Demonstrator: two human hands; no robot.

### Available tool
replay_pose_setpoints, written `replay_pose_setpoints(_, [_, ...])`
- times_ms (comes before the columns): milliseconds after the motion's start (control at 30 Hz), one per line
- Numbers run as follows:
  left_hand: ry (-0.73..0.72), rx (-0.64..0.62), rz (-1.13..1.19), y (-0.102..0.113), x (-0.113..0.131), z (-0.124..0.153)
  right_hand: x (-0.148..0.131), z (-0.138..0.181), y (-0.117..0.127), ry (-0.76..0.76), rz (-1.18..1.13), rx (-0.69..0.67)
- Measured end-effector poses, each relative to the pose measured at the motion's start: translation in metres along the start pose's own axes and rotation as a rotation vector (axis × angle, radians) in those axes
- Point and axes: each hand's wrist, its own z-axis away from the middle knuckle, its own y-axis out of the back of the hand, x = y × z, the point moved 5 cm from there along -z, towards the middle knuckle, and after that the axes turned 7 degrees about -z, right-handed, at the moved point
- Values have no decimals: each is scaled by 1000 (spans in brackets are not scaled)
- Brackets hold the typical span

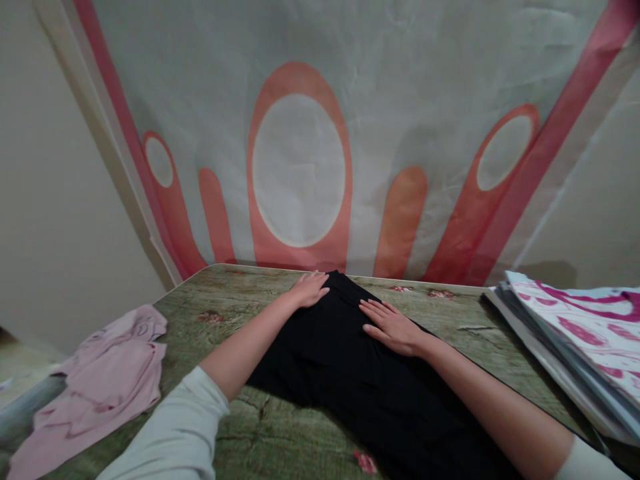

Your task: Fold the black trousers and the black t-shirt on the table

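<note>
A black garment [360,380] lies spread along the green patterned table cover [240,300], running from the far edge toward me. My left hand [309,289] rests flat on its far left corner, fingers stretched out. My right hand [391,327] lies flat on the cloth a little nearer and to the right, fingers straight and pointing left. Neither hand holds anything.
A crumpled pink garment [105,380] lies at the table's left edge. A stack of folded cloths with a white and magenta one [580,347] on top sits at the right. A grey sheet with orange shapes [300,133] hangs behind the table.
</note>
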Motion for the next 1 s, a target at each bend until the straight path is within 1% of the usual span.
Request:
replay_pose_setpoints(100, [-45,64,41,13,-2,37,0,0,0,-2,6,-5])
replay_pose_setpoints(267, [-26,102,129,31,1,124,2,0,-2,-1,8,-6])
replay_pose_setpoints(333, [15,107,167,38,5,155,3,1,-4,2,3,-3])
replay_pose_setpoints(400, [31,86,208,45,11,180,4,0,-5,4,5,2])
replay_pose_setpoints(467, [-12,37,254,49,18,198,6,0,-7,2,16,1])
replay_pose_setpoints(533, [-89,-29,293,52,25,211,7,-1,-8,1,30,-4])
replay_pose_setpoints(600, [-135,-65,300,53,29,219,7,-2,-10,3,45,-10])
replay_pose_setpoints(700, [-121,-83,248,54,26,226,7,-3,-11,6,57,-17])
replay_pose_setpoints(867, [-136,-208,166,59,27,238,8,-9,-12,-7,45,-20])
replay_pose_setpoints(933, [-133,-210,146,65,29,242,6,-10,-9,-15,24,-10])
replay_pose_setpoints(1000, [-107,-203,131,73,30,244,-5,-7,-2,-15,-9,21])
